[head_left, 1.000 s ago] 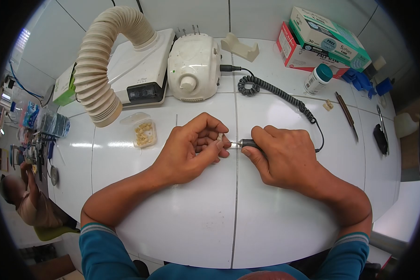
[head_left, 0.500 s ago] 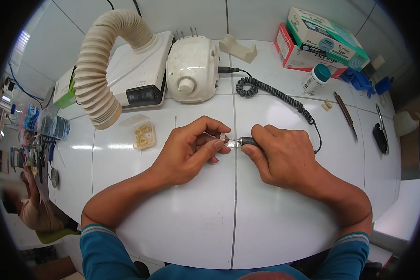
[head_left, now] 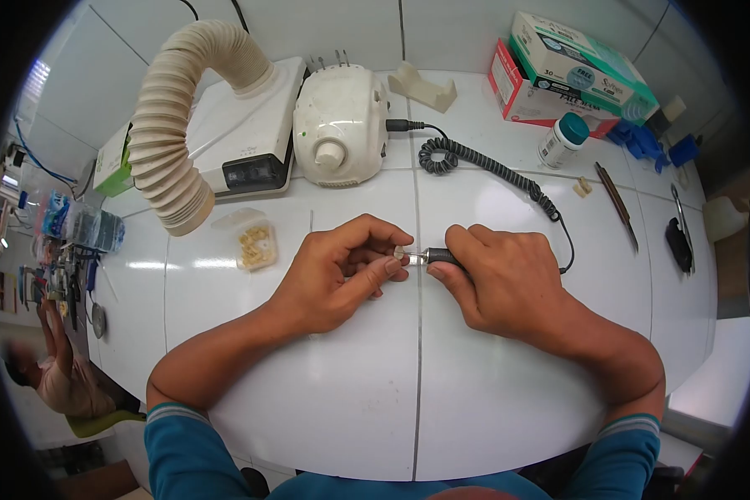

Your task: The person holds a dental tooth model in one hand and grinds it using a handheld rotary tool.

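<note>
Over the middle of the counter [head_left: 342,400], back from its front edge, your left hand [head_left: 325,275] is half curled, pinching a pale piece [head_left: 399,251] at thumb and fingertips; your right hand [head_left: 508,279] is wrapped round the handpiece [head_left: 443,256], its bit aimed at the piece. Work on this piece looks under way; how much is done, you can't tell, since fingers partly cover it and hide any contact. Farther back, the open box [head_left: 258,267] holds more pieces, and others [head_left: 582,187] lie toward the right edge, finished or untouched unclear.
</note>
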Tool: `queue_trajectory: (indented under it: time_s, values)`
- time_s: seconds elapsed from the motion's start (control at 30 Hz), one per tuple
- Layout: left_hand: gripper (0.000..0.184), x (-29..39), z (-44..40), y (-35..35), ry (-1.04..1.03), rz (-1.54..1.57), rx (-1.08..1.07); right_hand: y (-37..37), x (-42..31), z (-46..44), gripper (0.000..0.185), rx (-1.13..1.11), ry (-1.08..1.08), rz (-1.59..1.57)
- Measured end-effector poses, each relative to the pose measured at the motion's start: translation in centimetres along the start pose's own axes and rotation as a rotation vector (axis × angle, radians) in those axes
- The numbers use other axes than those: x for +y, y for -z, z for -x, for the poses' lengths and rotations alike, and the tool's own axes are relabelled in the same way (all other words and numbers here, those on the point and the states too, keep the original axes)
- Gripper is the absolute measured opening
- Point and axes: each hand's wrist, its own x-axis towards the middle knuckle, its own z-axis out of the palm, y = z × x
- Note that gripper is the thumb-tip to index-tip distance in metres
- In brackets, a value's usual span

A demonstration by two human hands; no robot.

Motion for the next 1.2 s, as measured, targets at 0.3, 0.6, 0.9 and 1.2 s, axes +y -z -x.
queue_trajectory:
  time_s: [0.3,0.6,0.9,1.2]
  values:
    - [0.027,-0.12,-0.03,-0.06,-0.003,0.001,0.015,-0.05,-0.06,-0.08,0.038,0.005,0.007,0.013]
    - [0.027,-0.25,-0.19,0.12,0.011,0.017,0.013,0.14,-0.23,-0.11,0.038,-0.027,0.000,0.031]
    - [0.027,-0.16,-0.26,0.12,0.020,0.004,0.019,0.22,-0.36,-0.11,0.039,-0.033,0.000,0.039]
    - [0.025,-0.48,-0.32,0.05,-0.009,-0.014,0.045,0.05,-0.47,-0.10,0.038,-0.013,0.020,0.070]
